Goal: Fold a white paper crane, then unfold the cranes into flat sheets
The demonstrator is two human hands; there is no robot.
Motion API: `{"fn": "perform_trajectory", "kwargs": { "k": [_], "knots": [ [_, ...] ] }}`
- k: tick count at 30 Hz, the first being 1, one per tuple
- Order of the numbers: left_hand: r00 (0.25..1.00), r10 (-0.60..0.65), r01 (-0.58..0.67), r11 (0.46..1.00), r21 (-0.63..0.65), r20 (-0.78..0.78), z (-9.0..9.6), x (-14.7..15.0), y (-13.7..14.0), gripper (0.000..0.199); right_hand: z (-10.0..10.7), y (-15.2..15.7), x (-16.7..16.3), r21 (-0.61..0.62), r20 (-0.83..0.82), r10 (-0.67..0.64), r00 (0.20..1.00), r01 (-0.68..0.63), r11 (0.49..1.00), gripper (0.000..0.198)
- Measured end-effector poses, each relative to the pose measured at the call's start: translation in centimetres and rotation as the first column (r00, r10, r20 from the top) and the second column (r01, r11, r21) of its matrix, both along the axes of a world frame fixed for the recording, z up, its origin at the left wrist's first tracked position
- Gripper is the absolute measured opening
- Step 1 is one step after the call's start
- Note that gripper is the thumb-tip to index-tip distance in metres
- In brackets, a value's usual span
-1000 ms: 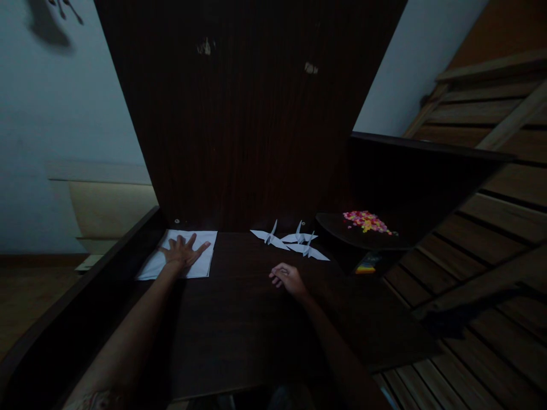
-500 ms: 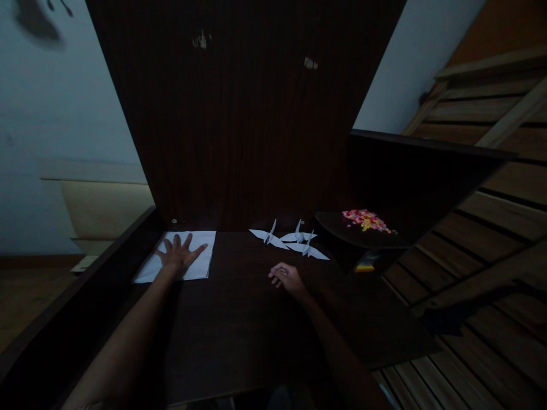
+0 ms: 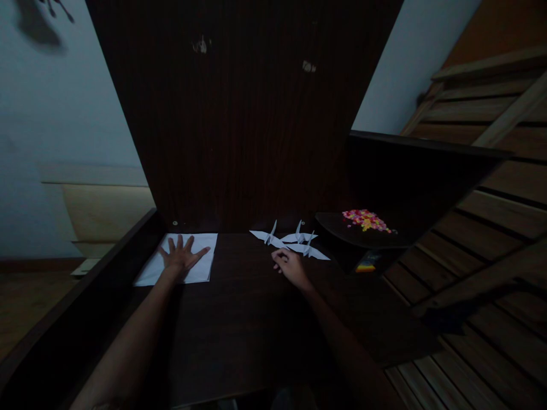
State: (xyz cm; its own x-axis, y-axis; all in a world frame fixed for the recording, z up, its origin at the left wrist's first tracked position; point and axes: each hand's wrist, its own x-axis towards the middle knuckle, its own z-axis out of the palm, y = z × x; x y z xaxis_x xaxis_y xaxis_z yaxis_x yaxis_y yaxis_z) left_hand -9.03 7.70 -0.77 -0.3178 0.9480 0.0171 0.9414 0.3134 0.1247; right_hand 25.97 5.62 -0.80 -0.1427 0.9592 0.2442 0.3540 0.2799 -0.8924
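Note:
Spread flat, my left hand (image 3: 178,261) presses on white square sheets of paper (image 3: 205,263) at the left of the dark desk. Its fingers are wide apart, and the sheets look slightly offset at their right edge. My right hand (image 3: 291,269) is over the middle of the desk with its fingers curled in; nothing shows in them. Just beyond it are three folded white paper cranes: one on the left (image 3: 269,238), one at the back (image 3: 299,236) and one at the front right (image 3: 308,249). The right hand's knuckles overlap the cranes' near edge in view; contact is unclear.
A rounded shelf (image 3: 331,222) at the right carries a heap of small pink, red and yellow pieces (image 3: 366,220). Beneath it is a small yellow-and-dark item (image 3: 366,263). A tall dark panel (image 3: 239,131) backs the desk, and a raised side board (image 3: 81,285) borders its left.
My right hand has moved slightly forward, toward the paper cranes, its fingers still curled. The left hand stays flat on the paper. The view has shifted a little.

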Motion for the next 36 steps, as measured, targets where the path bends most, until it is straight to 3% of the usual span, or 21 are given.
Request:
{"fn": "perform_trajectory", "kwargs": {
  "k": [4,6,10,13,18,23,26,30,36],
  "knots": [
    [1.000,0.007,-0.006,0.999,-0.035,0.021,0.0,-0.1,0.1,0.095,2.5,1.6,-0.1,0.302,0.281,-0.240,0.929,0.152,0.941,0.021],
    [1.000,0.009,-0.008,0.999,-0.033,0.026,-0.1,-0.1,0.2,0.095,3.1,2.3,-0.2,0.338,0.386,-0.314,0.868,0.184,0.923,0.035],
    [1.000,0.005,-0.005,1.000,-0.008,0.023,-0.1,-0.1,0.1,0.098,3.3,3.0,-0.7,0.231,0.584,-0.302,0.754,0.202,0.952,0.054],
    [0.999,0.000,0.001,1.000,-0.022,0.033,0.0,0.0,-0.1,0.100,3.0,3.2,-1.1,0.135,0.668,-0.249,0.702,0.214,0.967,0.049],
    [0.999,-0.019,0.019,1.000,-0.009,0.036,0.0,-0.1,-0.1,0.101,2.3,3.5,-1.5,0.053,0.702,-0.197,0.685,0.226,0.973,0.032],
    [0.988,-0.135,0.142,0.984,0.104,-0.074,0.0,-0.1,-0.2,0.091,2.2,3.4,-2.3,0.104,0.679,-0.239,0.694,0.231,0.967,0.036],
    [0.962,-0.215,0.246,0.950,0.192,-0.169,0.2,0.4,-0.3,0.077,2.2,3.5,-3.0,0.116,0.686,-0.224,0.692,0.201,0.973,0.046],
    [0.944,-0.287,0.327,0.885,0.331,-0.165,0.6,1.5,-0.5,0.056,2.1,4.0,-3.9,0.137,0.700,-0.228,0.677,0.186,0.973,0.055],
    [0.845,-0.533,0.474,0.703,0.531,-0.050,1.0,4.1,-2.2,0.041,2.2,4.3,-4.3,0.188,0.697,-0.241,0.676,0.152,0.970,0.031]
  ]
}}
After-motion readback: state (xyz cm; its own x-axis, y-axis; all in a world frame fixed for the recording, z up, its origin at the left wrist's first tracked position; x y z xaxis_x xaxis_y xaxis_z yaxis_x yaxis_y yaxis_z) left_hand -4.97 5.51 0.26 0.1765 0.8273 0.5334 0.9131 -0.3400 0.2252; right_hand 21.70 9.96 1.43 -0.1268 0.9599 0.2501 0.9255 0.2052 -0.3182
